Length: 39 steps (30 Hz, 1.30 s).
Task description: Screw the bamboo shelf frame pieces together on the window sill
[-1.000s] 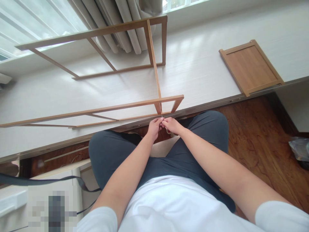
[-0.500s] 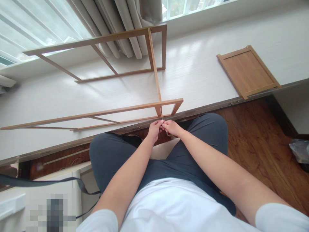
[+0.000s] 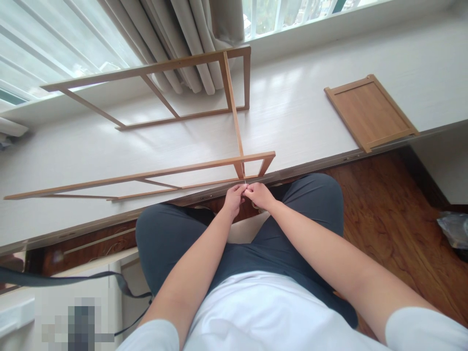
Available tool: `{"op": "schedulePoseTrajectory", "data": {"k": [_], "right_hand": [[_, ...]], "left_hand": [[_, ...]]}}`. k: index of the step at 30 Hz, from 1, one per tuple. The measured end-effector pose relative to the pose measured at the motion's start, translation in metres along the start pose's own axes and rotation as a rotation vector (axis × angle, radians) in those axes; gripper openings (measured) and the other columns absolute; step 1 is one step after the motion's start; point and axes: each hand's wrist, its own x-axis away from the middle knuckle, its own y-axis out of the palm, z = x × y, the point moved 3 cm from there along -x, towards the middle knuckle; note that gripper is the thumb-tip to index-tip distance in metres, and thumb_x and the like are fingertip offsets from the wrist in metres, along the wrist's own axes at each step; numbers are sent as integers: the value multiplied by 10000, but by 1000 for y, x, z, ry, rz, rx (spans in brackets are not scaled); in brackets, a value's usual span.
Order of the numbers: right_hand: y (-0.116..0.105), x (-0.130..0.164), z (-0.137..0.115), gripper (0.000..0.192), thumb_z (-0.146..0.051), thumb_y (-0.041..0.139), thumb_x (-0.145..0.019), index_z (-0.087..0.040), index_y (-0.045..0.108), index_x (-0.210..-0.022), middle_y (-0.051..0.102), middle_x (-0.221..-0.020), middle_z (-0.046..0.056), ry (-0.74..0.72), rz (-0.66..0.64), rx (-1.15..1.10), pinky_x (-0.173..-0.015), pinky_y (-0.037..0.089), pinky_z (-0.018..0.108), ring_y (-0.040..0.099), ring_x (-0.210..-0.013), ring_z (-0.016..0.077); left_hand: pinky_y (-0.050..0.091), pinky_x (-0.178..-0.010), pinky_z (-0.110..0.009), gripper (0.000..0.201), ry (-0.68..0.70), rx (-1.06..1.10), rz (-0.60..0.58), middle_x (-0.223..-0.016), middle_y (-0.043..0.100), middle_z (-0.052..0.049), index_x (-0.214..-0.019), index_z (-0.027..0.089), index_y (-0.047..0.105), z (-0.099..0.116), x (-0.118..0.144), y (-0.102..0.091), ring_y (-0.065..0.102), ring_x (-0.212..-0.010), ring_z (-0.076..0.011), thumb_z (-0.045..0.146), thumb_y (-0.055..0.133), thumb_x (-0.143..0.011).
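Note:
My left hand point(image 3: 234, 200) and my right hand point(image 3: 260, 196) meet at the near edge of the ledge, fingertips pinched together. Between them a thin, pale, pin-like piece point(image 3: 245, 182) pokes up toward the frame; most of it is hidden by my fingers. Just beyond my hands stands a wooden frame point(image 3: 146, 176), made of two ladder-like sides joined by a crossbar point(image 3: 235, 114). The near side runs along the ledge's front edge, and the far side point(image 3: 175, 116) stands by the curtain.
A flat wooden panel point(image 3: 375, 114) lies on the white ledge point(image 3: 292, 107) at the right, one corner over the edge. Grey curtains point(image 3: 175, 44) hang behind the frame. A black strap point(image 3: 73, 280) crosses the lower left. A clear plastic bag point(image 3: 453, 226) rests at the far right.
The view has shifted slightly, so the frame and panel sit a little lower. My hands stay pinched together at the same spot by the frame.

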Motion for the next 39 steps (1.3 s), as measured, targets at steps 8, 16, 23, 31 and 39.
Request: {"op": "schedulePoseTrajectory", "data": {"k": [8, 16, 23, 31, 39], "right_hand": [[-2, 2, -10, 262, -311, 517, -814, -183, 611, -605, 614, -609, 38, 27, 51, 254, -533, 227, 264, 453, -552, 137], [5, -2, 2, 318, -306, 473, -840, -170, 535, -558, 532, -551, -5, 6, -55, 21, -551, 263, 246, 416, -554, 114], [4, -1, 1, 314, -316, 503, -821, -174, 505, -541, 473, -521, -28, -28, -15, 22, -542, 243, 248, 372, -539, 104], [-1, 2, -11, 241, -301, 509, -886, -195, 713, -817, 712, -802, 55, -19, -15, 390, -581, 311, 250, 580, -667, 154], [3, 1, -19, 309, -337, 444, -969, -218, 723, -1028, 737, -1021, 113, -39, -116, 614, -801, 466, 302, 687, -909, 239]], "left_hand": [[432, -560, -218, 399, 0, 17, -17, -778, 677, -27, -842, 174, 728, -3, -2, 0, 586, -645, -111, 454, 848, -584], [368, -515, -190, 379, -8, 8, -2, -743, 667, -18, -838, 173, 740, -1, -2, -2, 539, -599, -86, 426, 854, -580], [355, -512, -192, 387, 13, -12, -2, -722, 660, -23, -828, 169, 737, 1, -1, -2, 534, -595, -93, 440, 850, -576], [397, -537, -202, 386, 6, 17, -8, -748, 671, -25, -855, 167, 730, -5, -6, -2, 560, -617, -101, 425, 837, -588], [401, -544, -207, 378, -11, 72, -28, -694, 642, -13, -858, 151, 736, -5, -7, -3, 534, -588, -92, 408, 831, -599]]}}
